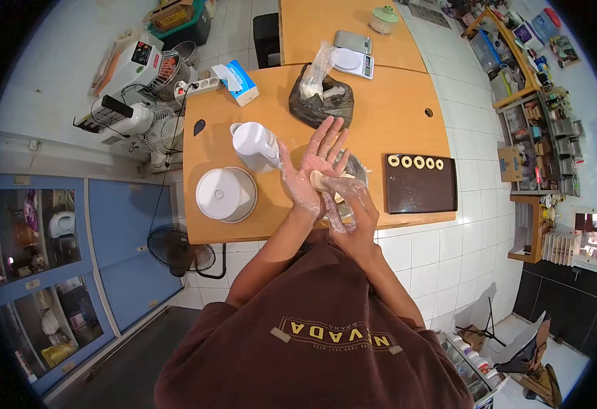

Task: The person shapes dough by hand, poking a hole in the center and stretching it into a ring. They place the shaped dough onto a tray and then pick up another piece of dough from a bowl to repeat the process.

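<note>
My left hand (306, 178) is held palm up over the front of the table, its fingers stretched out and spread, dusted with flour. A small pale piece of dough (317, 180) lies against its palm. The curled fingers of my right hand (355, 210), also floury, are closed on that piece from the right side. Beneath both hands stands a bowl (361, 170), mostly hidden, with pale dough partly showing in it. To the right, a dark baking tray (421, 191) carries a row of several dough rings (418, 161) along its far edge.
A white lidded tub (225, 195) and a white pitcher (255, 146) stand on the left of the wooden table (278, 221). Farther back are a black plastic bag (321, 109), a blue box (241, 85) and a white scale (354, 63). A black fan (179, 250) stands below left.
</note>
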Motion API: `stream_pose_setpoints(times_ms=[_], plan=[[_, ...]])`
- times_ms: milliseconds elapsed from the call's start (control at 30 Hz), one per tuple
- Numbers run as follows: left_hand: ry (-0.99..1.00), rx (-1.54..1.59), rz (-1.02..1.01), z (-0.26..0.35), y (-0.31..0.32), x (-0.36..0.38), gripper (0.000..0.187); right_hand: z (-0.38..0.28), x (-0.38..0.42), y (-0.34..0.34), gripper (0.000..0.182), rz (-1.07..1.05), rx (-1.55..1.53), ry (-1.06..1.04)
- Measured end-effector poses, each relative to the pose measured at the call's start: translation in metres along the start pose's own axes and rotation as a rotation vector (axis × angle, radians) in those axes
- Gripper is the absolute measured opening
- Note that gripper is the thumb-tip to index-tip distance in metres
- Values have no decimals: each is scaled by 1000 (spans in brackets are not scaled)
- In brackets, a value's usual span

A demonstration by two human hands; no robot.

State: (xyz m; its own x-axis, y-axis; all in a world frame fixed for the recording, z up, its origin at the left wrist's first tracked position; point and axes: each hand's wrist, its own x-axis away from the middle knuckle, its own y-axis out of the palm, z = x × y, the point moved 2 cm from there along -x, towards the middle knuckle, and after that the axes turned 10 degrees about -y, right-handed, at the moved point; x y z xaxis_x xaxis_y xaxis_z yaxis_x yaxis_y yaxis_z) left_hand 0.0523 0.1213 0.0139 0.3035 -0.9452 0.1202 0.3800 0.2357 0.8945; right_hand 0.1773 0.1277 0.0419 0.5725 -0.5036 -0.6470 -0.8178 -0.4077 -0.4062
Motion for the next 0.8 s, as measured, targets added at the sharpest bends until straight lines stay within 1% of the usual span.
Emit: stream_pose_setpoints(times_ms=[233,333,433,533,633,733,800], plan=[[-3,12,33,-2,0,-2,108,1,2,1,40,-15,24,-44],[-11,65,-3,-1,0,-2,104,2,5,-1,42,-59,42,-57],[9,5,39,1,8,-1,108,7,11,-2,43,-72,47,-66],[12,10,36,2,5,0,107,8,5,-3,46,-88,1,-62],[-12,28,61,3,6,3,104,7,-7,-6,41,-7,-129,0],[-56,31,84,0,8,7,101,12,-8,-8,38,9,-114,88],[-59,8,80,-1,12,8,99,12,-9,-8,38,31,-84,88]])
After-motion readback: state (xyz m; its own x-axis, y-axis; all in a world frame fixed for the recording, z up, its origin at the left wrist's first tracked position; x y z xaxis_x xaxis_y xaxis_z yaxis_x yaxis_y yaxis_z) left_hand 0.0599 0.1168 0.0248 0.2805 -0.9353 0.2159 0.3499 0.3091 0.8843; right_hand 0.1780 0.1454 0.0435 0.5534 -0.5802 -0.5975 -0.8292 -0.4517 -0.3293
